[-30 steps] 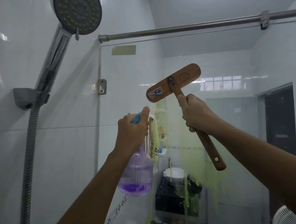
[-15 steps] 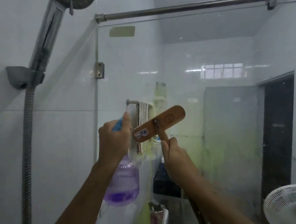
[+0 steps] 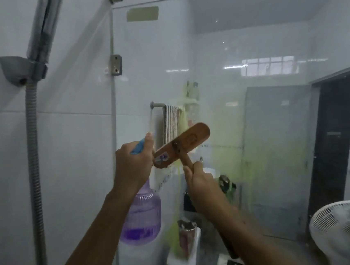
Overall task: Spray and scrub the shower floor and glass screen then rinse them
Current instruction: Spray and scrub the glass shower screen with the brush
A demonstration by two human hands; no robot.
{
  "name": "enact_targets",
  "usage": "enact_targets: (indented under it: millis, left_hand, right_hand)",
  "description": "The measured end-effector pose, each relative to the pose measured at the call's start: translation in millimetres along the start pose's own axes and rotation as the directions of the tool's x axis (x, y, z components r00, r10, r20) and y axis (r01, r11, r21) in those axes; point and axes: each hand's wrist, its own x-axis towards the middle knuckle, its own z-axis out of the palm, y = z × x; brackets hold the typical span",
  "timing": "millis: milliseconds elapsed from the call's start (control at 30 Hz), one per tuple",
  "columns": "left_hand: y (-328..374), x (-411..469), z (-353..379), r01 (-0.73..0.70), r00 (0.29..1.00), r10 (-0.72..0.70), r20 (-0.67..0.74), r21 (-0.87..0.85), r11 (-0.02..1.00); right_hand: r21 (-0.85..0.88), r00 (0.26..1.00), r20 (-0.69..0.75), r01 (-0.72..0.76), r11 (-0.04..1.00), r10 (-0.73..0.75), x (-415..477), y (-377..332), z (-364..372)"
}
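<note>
Clamped tight in the right grip [image 3: 200,181]: the handle of the wooden scrub brush [image 3: 184,145], head tilted against the glass screen [image 3: 246,40] at mid height, among green streaks [image 3: 180,187]. Curled in the left grip [image 3: 130,166], just beside the brush head's left end: a purple spray bottle [image 3: 141,219]. Further left, a shower hose [image 3: 34,167]; behind the glass, a striped towel [image 3: 172,124].
</note>
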Motion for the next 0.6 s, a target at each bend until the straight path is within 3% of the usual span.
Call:
enact_targets:
  millis: [200,300,433,600]
  left_hand:
    - [-26.0,-23.8,-4.0,0.112,0.993,-0.111,0.049,-0.011,0.994]
    - [-35.2,-36.5,-6.8,0.143,0.989,-0.143,0.043,0.012,0.990]
    - [-52.8,-51.6,-14.4,0.176,0.984,-0.176,0.025,0.015,0.984]
    - [-57.8,-60.1,-14.9,0.180,0.984,-0.180,0.013,0.009,0.984]
  right_hand:
    - [0.124,0.985,-0.168,-0.003,0.992,0.024,86.9,-47.5,-54.4]
    - [0.063,0.995,-0.084,-0.045,0.997,0.050,46.0,-14.7,-10.7]
    - [0.110,0.984,0.097,-0.162,0.981,0.151,-49.1,21.9,51.9]
    - [0.184,0.997,-0.021,-0.070,0.981,0.075,18.4,-25.4,14.1]
